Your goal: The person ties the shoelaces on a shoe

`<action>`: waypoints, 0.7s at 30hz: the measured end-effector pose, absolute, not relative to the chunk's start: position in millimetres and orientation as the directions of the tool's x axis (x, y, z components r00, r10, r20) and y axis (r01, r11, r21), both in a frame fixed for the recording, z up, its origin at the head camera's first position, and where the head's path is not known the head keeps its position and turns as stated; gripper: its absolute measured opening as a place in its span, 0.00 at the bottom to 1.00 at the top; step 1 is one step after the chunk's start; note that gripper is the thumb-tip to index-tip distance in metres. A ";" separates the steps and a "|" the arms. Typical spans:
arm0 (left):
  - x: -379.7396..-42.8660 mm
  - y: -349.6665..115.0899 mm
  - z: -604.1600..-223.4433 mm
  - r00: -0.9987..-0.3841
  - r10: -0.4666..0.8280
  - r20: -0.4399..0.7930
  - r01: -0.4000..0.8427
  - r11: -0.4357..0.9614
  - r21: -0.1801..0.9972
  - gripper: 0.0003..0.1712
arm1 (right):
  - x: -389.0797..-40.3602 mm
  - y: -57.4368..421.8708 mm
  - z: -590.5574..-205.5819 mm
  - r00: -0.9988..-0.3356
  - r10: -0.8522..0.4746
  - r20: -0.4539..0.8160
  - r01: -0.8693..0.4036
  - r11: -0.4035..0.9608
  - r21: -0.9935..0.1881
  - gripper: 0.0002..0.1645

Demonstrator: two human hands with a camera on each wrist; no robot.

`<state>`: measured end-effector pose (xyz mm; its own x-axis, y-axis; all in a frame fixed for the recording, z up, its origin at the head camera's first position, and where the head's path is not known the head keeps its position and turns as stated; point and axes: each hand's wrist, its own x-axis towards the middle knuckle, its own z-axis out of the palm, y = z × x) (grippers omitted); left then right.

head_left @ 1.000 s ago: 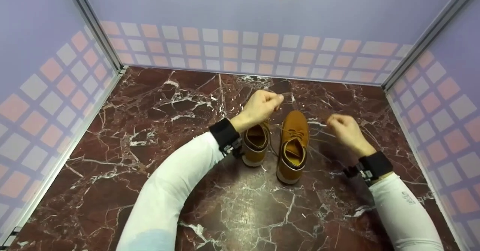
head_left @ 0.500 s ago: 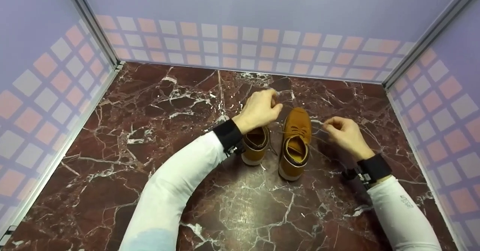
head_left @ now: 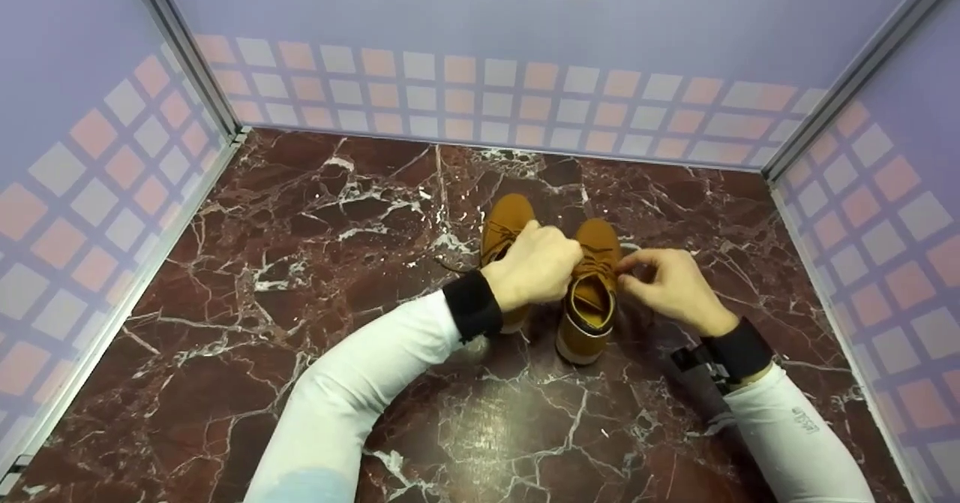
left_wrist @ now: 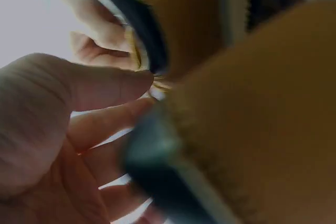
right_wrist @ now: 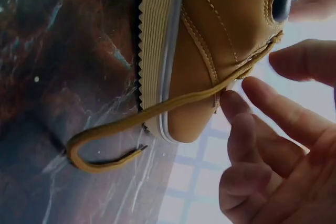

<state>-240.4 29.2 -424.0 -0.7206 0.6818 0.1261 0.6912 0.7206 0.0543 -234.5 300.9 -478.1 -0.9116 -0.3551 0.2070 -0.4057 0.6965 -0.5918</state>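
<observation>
Two tan lace-up shoes stand side by side on the floor, toes away from me: the left shoe (head_left: 512, 214) and the right shoe (head_left: 596, 234). My left hand (head_left: 541, 266) reaches over the left shoe, hiding its middle. Its thumb and index finger pinch a shoelace (left_wrist: 160, 85) beside the right shoe's opening. Right of that shoe, my right hand (head_left: 671, 284) has thumb and index finger apart, fingertips close to the laces. The tan lace (right_wrist: 194, 97) runs past these fingertips and down the shoe's side, its loose end curling near the floor.
Dark red marbled floor (head_left: 315, 278) lies around the shoes. Lilac panels with checked bands, such as the back wall (head_left: 420, 15), enclose it at the back and both sides. A loose lace (head_left: 448, 265) sticks out left of the left shoe.
My left hand has come down and towards me, lower over the left shoe, uncovering its toe. My right hand has moved left to the right shoe, and its thumb and index finger have parted.
</observation>
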 end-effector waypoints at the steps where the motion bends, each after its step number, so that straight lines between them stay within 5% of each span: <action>1: -241.3 29.3 -427.1 -0.720 0.682 0.129 0.692 0.720 0.051 0.07 | -233.6 300.9 -478.8 -0.912 -0.361 0.196 -0.404 0.708 -0.579 0.09; 15: -252.8 22.3 -436.3 -0.750 0.657 0.072 0.644 0.702 0.303 0.07 | -228.8 303.8 -480.6 -0.916 -0.397 0.054 -0.348 0.722 -0.598 0.03; 21: -257.1 18.1 -431.6 -0.755 0.655 0.034 0.559 0.615 0.556 0.11 | -227.7 303.2 -479.0 -0.912 -0.410 0.005 -0.310 0.680 -0.664 0.05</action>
